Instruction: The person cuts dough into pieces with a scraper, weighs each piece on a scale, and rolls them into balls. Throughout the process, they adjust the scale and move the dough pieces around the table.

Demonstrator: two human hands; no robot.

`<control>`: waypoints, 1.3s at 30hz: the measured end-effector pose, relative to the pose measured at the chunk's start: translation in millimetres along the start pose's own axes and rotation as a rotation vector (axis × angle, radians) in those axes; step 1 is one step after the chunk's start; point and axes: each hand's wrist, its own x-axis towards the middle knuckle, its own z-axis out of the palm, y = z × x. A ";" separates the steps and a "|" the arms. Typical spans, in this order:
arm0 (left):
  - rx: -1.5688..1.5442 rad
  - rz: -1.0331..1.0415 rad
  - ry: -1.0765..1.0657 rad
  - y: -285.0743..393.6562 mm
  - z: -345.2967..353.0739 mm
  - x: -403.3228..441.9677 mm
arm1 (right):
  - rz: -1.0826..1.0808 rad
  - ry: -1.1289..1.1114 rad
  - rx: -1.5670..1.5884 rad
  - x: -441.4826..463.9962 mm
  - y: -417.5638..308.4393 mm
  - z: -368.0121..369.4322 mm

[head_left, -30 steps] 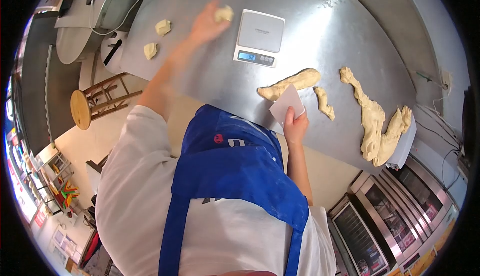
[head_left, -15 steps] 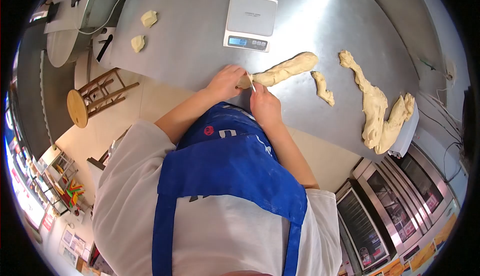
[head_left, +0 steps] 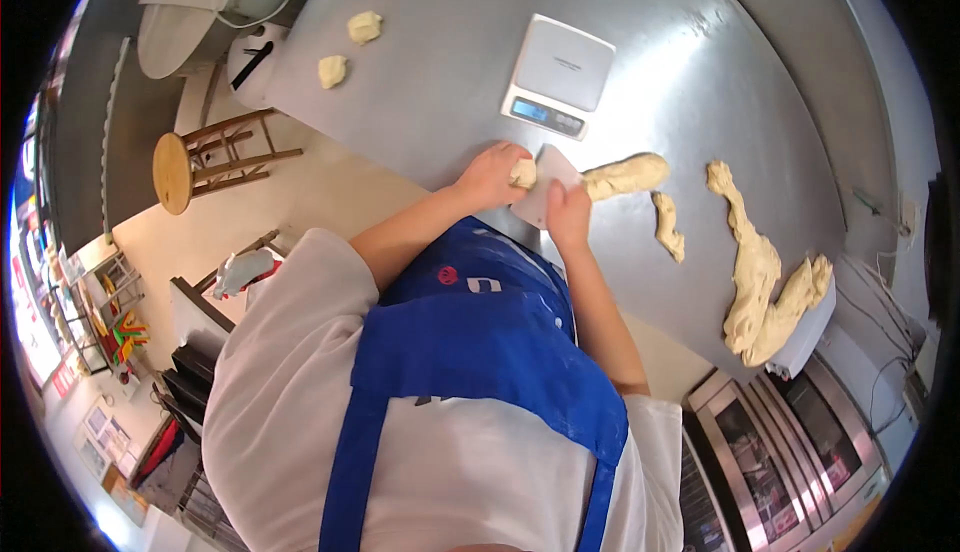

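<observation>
My left hand (head_left: 488, 178) is closed around a small piece of dough (head_left: 523, 174), which shows at its fingertips. In my right hand (head_left: 568, 214) is a flat white dough scraper (head_left: 550, 170), tilted so its broad face shows. The scraper stands between the small piece and a thick dough log (head_left: 632, 175) on the steel table. A short dough strip (head_left: 668, 226) lies just right of the log. Beyond my hands sits a white digital scale (head_left: 565, 62) with a lit display and a bare platform.
Two dough lumps (head_left: 364, 27) rest at the table's far left. Long dough pieces (head_left: 752, 267) lie on the right, partly by a white container (head_left: 803, 337). A wooden stool (head_left: 173, 172) stands left of the table (head_left: 430, 62); ovens (head_left: 765, 442) are at lower right.
The small piece has come off the log's end and is now in my left hand. The scraper has turned from edge-on to showing its face. The whole view has shifted and tilted.
</observation>
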 end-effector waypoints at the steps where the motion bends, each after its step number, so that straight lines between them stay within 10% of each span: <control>1: -0.066 -0.087 0.061 -1.3 -10.9 1.3 | 0.088 0.096 0.273 -3.6 2.4 0.2; 6: -0.583 -0.410 0.636 -41.2 -136.4 71.5 | 0.192 0.336 0.734 -16.9 -7.4 -39.8; 13: 0.018 -0.410 0.633 -102.1 -210.7 136.7 | 0.005 0.146 -0.155 -30.0 17.9 -76.2; 15: 0.389 -0.001 0.716 -51.7 -168.2 100.9 | 0.021 0.099 -0.346 -30.1 -3.2 -74.5; 18: 0.003 -0.174 -0.116 20.6 -63.5 51.5 | -0.064 0.095 -0.443 -21.8 0.7 -62.9; 19: 0.212 0.126 -0.252 26.3 -28.1 34.5 | -0.066 0.087 -0.442 -19.2 5.1 -56.7; 25: 0.277 0.164 -0.216 16.2 37.6 16.5 | -0.148 0.027 -0.554 1.2 12.6 -37.9; 30: 0.277 0.059 -0.268 23.3 26.4 14.4 | 0.023 0.289 -0.173 17.5 32.0 -29.0; 33: -0.231 -0.224 -0.237 39.1 28.2 1.7 | 0.060 0.392 0.022 5.4 17.6 -10.7; 39: 0.037 0.030 0.250 48.3 -17.3 59.6 | 0.206 0.579 0.483 -1.3 32.1 -40.7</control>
